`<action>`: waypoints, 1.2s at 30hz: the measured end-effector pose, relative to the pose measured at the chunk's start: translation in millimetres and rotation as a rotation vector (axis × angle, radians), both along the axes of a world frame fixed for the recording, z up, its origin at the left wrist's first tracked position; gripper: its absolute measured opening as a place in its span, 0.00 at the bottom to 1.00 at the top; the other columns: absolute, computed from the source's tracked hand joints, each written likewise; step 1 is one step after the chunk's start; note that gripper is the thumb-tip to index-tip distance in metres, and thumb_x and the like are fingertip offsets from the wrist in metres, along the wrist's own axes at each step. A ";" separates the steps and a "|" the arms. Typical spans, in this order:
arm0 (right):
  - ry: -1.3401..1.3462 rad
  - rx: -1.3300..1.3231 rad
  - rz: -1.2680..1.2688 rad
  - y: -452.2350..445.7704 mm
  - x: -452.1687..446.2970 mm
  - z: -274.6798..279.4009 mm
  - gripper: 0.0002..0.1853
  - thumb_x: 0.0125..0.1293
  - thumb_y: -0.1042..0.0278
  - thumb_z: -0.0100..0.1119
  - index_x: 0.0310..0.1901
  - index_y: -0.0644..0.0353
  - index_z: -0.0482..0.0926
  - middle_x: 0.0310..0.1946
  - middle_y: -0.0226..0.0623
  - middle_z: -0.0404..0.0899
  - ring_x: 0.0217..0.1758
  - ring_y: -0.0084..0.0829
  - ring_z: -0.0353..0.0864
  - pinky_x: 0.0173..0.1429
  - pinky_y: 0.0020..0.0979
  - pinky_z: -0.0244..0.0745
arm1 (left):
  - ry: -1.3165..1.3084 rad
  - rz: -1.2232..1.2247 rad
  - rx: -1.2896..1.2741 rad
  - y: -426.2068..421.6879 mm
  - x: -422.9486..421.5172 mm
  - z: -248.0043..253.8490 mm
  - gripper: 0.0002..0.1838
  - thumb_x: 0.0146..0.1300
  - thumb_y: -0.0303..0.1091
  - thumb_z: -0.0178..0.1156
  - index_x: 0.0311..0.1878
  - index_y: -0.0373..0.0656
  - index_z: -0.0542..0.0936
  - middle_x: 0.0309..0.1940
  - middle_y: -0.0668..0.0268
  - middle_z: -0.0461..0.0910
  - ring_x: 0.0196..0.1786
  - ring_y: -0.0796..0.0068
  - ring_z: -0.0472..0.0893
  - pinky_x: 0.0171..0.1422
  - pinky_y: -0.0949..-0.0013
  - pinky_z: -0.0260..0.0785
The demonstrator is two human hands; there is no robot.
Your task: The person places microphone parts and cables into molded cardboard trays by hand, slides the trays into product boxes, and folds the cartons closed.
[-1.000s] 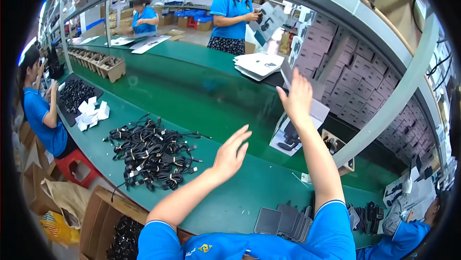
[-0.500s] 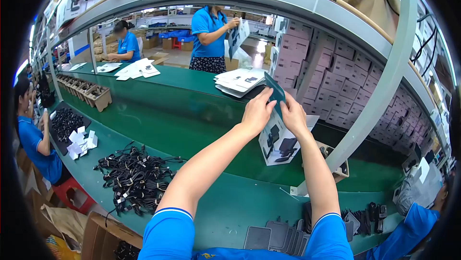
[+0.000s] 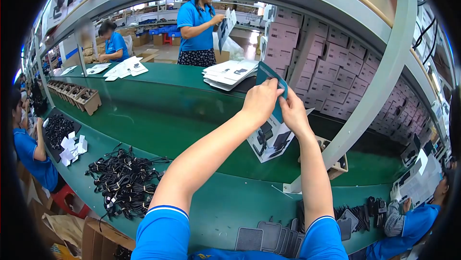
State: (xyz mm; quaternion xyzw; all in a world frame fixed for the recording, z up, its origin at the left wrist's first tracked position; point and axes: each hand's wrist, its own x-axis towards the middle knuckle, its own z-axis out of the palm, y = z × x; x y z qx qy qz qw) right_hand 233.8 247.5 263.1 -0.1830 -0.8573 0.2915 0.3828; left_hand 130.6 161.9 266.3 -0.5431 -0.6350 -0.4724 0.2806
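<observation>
Out over the green bench, I hold a printed packaging box (image 3: 270, 141) with a teal upper part and pictures of dark devices on white panels. It hangs tilted, its lower corner down and its panels partly opened out. My left hand (image 3: 260, 101) is closed on the teal upper edge, fingers bent over it. On the other side of that edge my right hand (image 3: 295, 115) pinches the box, its fingertips close to the left hand's. The inside of the box is hidden. Just beyond it lies a stack of flat printed boxes (image 3: 231, 74) on the raised green shelf.
Bundled black cables (image 3: 126, 181) lie left on the bench. Dark square pads (image 3: 249, 239) sit at the front edge. A slanted metal post (image 3: 367, 87) stands right of my hands, beside a cardboard tray (image 3: 340, 164). Co-workers are across, left and right; white cartons (image 3: 331, 63) are stacked behind.
My view has shifted, so the surroundings sit slightly further left. My left fingers have bent further over the teal edge. At right, a co-worker's gloved hand and printed sheet show more plainly.
</observation>
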 end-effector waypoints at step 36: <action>0.022 0.045 -0.025 11.8 25.7 -6.2 0.22 0.65 0.64 0.48 0.62 0.43 0.67 0.33 0.47 0.80 0.40 0.50 0.79 0.45 0.43 0.71 | -0.062 -0.259 -0.124 5.1 22.2 11.7 0.09 0.62 0.30 0.55 0.39 0.35 0.68 0.28 0.47 0.78 0.35 0.44 0.78 0.37 0.54 0.70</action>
